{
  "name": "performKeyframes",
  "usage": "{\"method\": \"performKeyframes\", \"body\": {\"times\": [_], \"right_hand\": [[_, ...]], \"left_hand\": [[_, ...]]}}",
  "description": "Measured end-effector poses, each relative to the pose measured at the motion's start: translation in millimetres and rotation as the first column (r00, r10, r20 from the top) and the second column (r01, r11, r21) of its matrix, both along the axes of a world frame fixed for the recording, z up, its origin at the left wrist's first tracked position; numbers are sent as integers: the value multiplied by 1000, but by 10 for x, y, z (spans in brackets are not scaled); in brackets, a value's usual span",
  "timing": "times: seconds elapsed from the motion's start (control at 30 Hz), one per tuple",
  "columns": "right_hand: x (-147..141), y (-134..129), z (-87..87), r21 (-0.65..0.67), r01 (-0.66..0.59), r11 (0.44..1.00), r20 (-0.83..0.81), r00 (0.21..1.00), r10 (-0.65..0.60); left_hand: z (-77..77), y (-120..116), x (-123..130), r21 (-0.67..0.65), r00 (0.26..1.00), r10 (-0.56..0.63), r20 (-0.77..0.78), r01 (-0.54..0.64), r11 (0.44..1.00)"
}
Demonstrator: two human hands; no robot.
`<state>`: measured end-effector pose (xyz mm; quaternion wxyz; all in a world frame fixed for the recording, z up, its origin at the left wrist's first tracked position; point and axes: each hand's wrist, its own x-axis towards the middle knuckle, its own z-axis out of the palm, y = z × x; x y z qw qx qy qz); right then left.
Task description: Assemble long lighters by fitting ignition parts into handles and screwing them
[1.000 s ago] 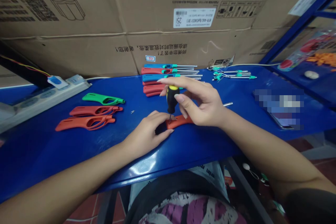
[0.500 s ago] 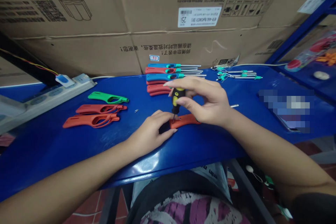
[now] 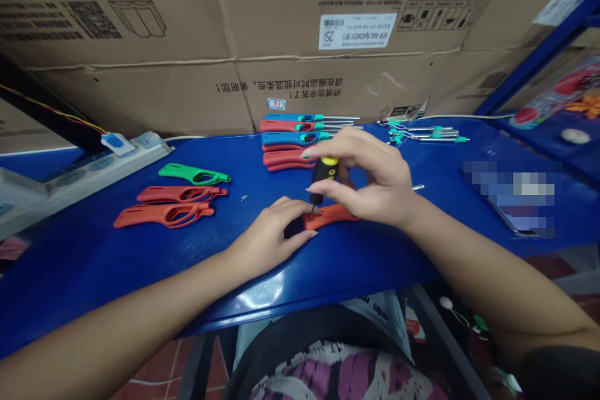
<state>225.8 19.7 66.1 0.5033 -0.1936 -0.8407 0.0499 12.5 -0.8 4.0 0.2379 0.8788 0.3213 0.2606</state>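
My right hand (image 3: 370, 178) grips a black and yellow screwdriver (image 3: 323, 178) between thumb and fingers. Its shaft points down at the left end of an orange lighter (image 3: 334, 217) lying on the blue table. Thumb and fingers of my left hand (image 3: 276, 231) are closed around that same left end, pressing it to the table. The lighter's right part is hidden under my right hand, and a metal tube (image 3: 419, 187) shows just beyond it. Left of my hands lie a green lighter casing (image 3: 194, 174), a red one (image 3: 159, 194) and an orange one (image 3: 145, 216).
Behind my hands, blue and red lighters with metal tubes (image 3: 290, 137) are stacked. Loose metal tubes with green parts (image 3: 431, 133) lie at the back right. Small screws (image 3: 244, 197) rest near the casings. A power strip (image 3: 98, 169) stands left; cardboard boxes (image 3: 281, 25) wall the back.
The screwdriver's handle has tilted a little to the right, and the fingers of my right hand have shifted around it. My left hand and the lighter stay in place.
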Motion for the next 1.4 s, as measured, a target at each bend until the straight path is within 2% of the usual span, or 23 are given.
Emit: {"method": "performKeyframes", "body": {"times": [0.07, 0.13, 0.3, 0.43, 0.5, 0.67, 0.7, 0.87, 0.93, 1.1, 1.17, 1.3, 1.4], "right_hand": [[-7, 8, -3, 91, 5, 996, 20, 1000, -7], [-18, 0, 2, 93, -18, 996, 44, 999, 14], [-32, -18, 11, -122, -133, 984, 40, 990, 139], [-16, 7, -7, 17, -15, 1000, -10, 1000, 15], [-11, 4, -6, 58, 1, 998, 6, 1000, -1], [-22, -38, 16, -208, -94, 974, 38, 994, 104], [-26, -38, 17, -213, -101, 972, 21, 994, 108], [-29, 2, 3, 56, -7, 998, -16, 1000, 8], [-23, 1, 8, 45, -27, 999, 21, 999, 26], [-14, -44, 31, -203, -148, 968, 62, 985, 163], [-23, -47, 24, -190, -140, 972, 45, 987, 151], [-60, -25, -25, -84, -84, 993, -5, 996, 84], [-81, -24, -51, -6, -87, 996, -21, 996, 87]], "left_hand": [[-5, 1, -1, 5, 1000, 5, -3, -5, 1000], [-2, 0, 1, 1, 1000, 9, -8, -9, 1000], [5, -4, 2, 4, 1000, 2, 0, -2, 1000], [-8, -2, -1, 8, 1000, 2, 2, -2, 1000], [-8, -1, 0, 3, 1000, 3, 1, -3, 1000], [-2, -1, 3, -6, 1000, -5, -2, 5, 1000], [-6, 0, 4, -5, 1000, -4, -2, 4, 1000], [-36, 13, 9, -14, 1000, 8, 21, -8, 1000], [-36, 15, 12, -21, 1000, 14, 27, -14, 1000], [-30, 11, 10, -22, 999, 29, 22, -28, 999], [-38, 11, 9, -29, 999, 33, 26, -32, 999], [-49, 18, 17, -31, 999, 20, 43, -19, 999], [-37, 17, 25, -35, 999, 20, 47, -18, 999]]}}
